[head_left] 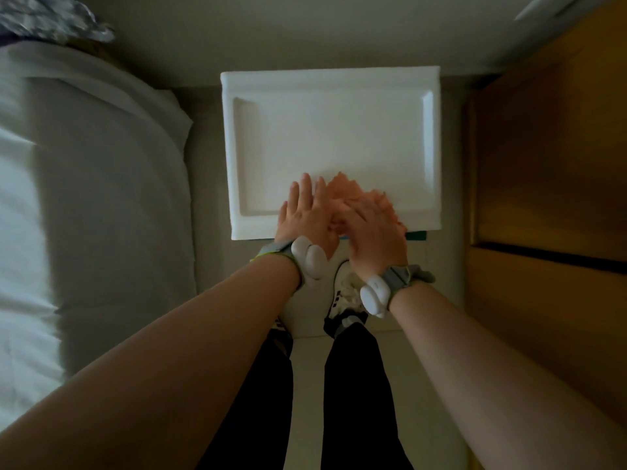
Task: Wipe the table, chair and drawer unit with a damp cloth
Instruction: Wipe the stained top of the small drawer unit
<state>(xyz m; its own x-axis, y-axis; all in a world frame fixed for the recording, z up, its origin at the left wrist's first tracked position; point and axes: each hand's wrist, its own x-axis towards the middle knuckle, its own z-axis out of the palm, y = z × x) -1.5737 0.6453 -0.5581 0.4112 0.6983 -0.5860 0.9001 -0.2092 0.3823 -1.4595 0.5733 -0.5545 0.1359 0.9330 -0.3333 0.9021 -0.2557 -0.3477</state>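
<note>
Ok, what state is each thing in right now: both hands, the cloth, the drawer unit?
left hand: fingers straight, laid flat at the cloth's left side.
right hand: fingers straight, pressing flat on the cloth.
cloth: bunched, on the near edge of the drawer unit's top, partly under both hands.
drawer unit: seen from above; drawers hidden, so pulled out or pushed in cannot be told.

Left hand (305, 215) and right hand (373, 225) each wearing a grey wrist strap (402, 276) edged yellow-green, white rounded pod (310, 261) sitting on each, black trousers (353, 385) showing below, white trainers (342, 291) with dark marks peeking through
</note>
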